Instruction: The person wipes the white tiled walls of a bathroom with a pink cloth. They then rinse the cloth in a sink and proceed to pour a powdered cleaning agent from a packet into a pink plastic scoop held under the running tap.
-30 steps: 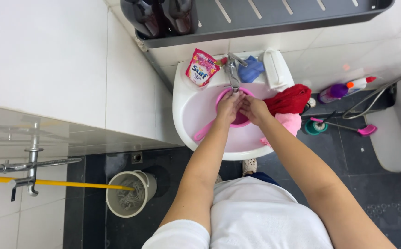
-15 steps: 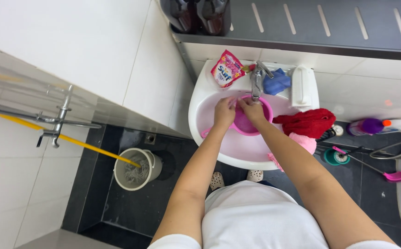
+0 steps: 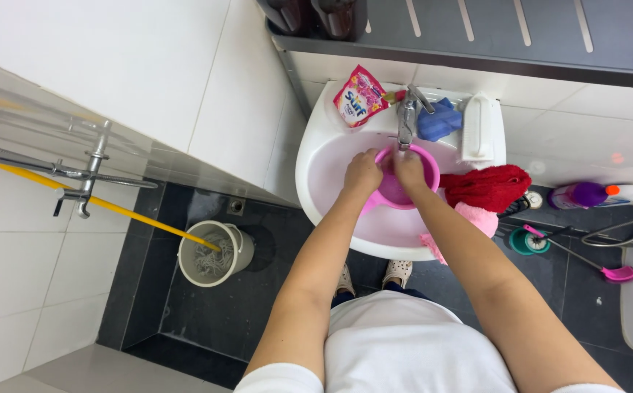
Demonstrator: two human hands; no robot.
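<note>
A pink plastic bowl sits inside the white washbasin, right under the metal tap. My left hand grips the bowl's left rim. My right hand is closed on the bowl's rim near the middle, just below the spout. Part of the bowl's inside is hidden by both hands.
A pink detergent pouch, a blue cloth and a white bottle lie on the basin's back ledge. Red and pink cloths hang over its right edge. A mop bucket stands on the dark floor at left; cleaning bottles and a pink brush lie at right.
The camera view has shifted, so the basin now sits more to the right and lower. Both hands stay on the pink bowl under the tap.
</note>
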